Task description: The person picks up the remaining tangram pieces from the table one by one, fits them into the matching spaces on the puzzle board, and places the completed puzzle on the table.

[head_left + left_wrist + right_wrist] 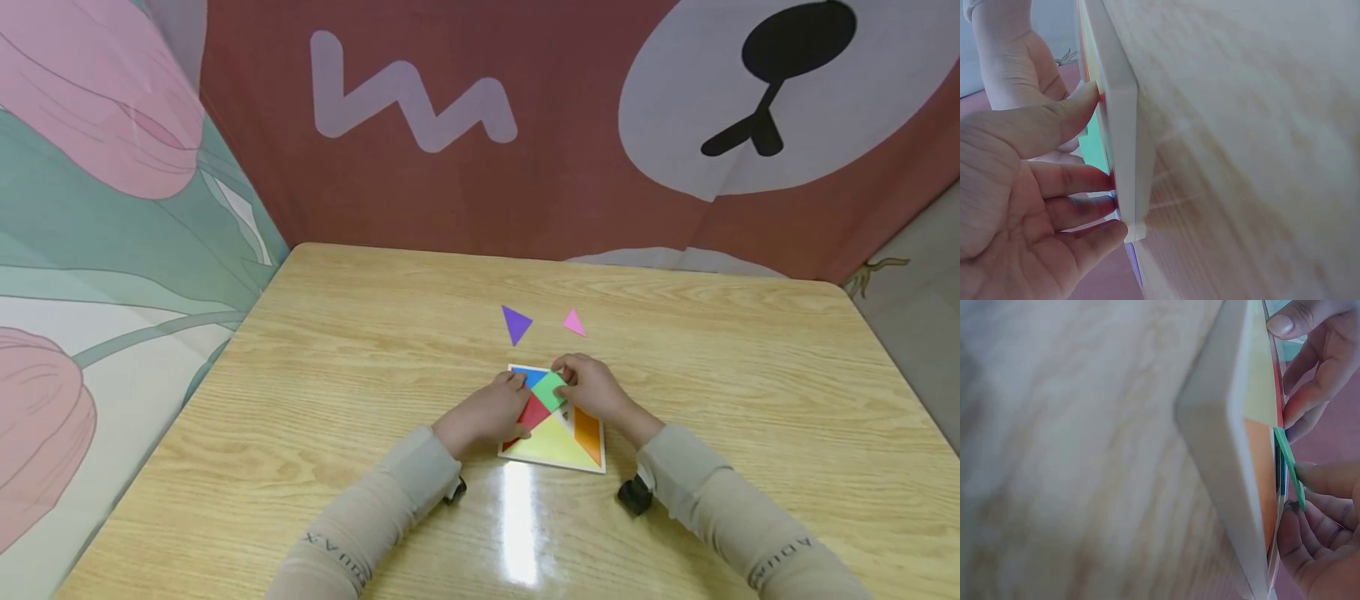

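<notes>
A white-rimmed tangram tray lies flat on the table, holding a yellow triangle, an orange piece, a red piece and a blue piece. My right hand pinches a green square between thumb and fingers. In the right wrist view the green square is tilted, its lower edge at the tray and its outer edge raised. My left hand rests at the tray's left side, fingers extended and fingertips on the red piece and the rim.
Beyond the tray, a purple triangle and a smaller pink triangle lie on the wooden table. A printed cloth hangs behind the table's far edge. Dark wrist devices sit under the sleeves.
</notes>
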Demonstrator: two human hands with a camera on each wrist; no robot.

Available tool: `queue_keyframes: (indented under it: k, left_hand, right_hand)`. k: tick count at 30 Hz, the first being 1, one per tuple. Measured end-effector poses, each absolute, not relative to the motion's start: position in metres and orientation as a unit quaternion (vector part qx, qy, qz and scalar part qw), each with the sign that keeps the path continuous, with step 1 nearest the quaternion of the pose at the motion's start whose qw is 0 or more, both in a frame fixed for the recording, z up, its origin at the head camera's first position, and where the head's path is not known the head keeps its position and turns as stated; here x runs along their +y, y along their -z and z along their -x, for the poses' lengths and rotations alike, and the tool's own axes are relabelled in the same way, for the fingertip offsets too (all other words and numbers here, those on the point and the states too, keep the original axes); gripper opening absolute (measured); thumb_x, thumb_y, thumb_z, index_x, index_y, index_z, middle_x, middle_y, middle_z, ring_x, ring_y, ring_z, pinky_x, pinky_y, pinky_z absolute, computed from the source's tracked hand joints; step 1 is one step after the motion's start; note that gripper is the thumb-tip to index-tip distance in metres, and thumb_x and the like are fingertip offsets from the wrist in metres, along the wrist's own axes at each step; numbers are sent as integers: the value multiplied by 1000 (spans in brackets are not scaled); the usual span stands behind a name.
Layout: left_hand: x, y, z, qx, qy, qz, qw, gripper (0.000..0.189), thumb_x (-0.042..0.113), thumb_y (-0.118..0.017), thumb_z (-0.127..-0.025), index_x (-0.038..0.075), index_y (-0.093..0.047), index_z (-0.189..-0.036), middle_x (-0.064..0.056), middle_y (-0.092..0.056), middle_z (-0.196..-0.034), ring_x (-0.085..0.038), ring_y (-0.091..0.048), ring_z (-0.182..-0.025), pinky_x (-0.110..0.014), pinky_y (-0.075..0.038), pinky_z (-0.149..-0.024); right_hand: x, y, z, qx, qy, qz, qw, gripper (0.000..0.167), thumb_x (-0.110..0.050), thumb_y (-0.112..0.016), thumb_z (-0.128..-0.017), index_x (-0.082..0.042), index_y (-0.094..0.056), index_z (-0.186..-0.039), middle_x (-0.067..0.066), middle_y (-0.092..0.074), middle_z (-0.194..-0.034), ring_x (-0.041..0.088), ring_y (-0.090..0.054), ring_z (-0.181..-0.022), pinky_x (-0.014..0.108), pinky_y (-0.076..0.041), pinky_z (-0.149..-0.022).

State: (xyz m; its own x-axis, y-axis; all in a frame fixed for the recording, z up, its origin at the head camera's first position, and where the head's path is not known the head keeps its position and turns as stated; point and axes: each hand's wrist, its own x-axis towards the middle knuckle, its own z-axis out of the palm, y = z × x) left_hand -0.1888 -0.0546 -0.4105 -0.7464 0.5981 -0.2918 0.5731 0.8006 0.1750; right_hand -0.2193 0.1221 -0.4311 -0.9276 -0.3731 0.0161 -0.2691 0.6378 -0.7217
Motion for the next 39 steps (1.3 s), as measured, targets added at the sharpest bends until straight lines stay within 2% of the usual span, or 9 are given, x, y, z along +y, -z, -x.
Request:
queue_keyframes:
  k: [14,39]
  left_hand:
    - [-54,410,188,933,-37,-316,168,65,37,-58,-80,-1,-38,-129,-15,-27,-137,-27,-21,-126,-28,-20,-102]
    - [-54,410,188,934,-37,-314,164,64,36,-59,-80,-1,-39,-128,-15,-27,-136,-27,-21,-125,-28,-19,-102]
  right_hand:
    - [118,429,219,915,355,170,92,23,1,-66,-71,4,-59,-92,8,-52,-79,20,-48,-73,30,-45,-66]
    - [118,432,223,916,349,169,99,21,0,-66,-72,5,-58,-90,8,-52,-80,20,-50,-73,30,-46,-66]
